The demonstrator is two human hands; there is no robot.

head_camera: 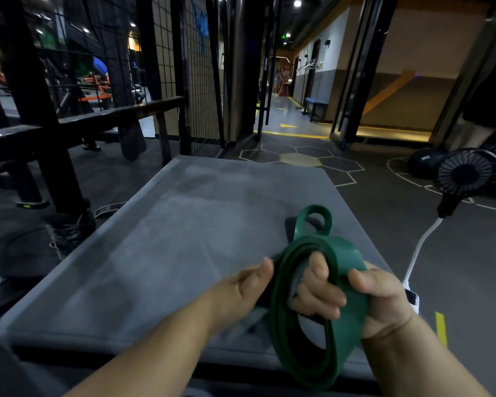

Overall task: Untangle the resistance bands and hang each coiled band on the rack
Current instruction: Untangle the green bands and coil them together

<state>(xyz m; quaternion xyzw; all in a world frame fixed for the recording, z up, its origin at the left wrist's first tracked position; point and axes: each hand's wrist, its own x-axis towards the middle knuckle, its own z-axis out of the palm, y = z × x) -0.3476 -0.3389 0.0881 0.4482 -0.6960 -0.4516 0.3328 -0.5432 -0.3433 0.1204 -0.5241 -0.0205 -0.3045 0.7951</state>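
A wide green resistance band (341, 256) is wound into a coil of several loops above the near right part of a grey padded mat (184, 239). A small free loop of the band sticks up at the far end. My right hand (364, 296) grips the coil, fingers through its middle and thumb over the outer layer. My left hand (241, 290) holds the coil's left edge, with its fingers hidden behind the band. The black metal rack (49, 133) stands to the left, across the floor.
A black fan (464, 176) on a stand with a white cable stands on the floor to the right. A dark ball (424, 164) lies beyond it. A wire mesh panel (195, 75) rises ahead, with an open corridor further right.
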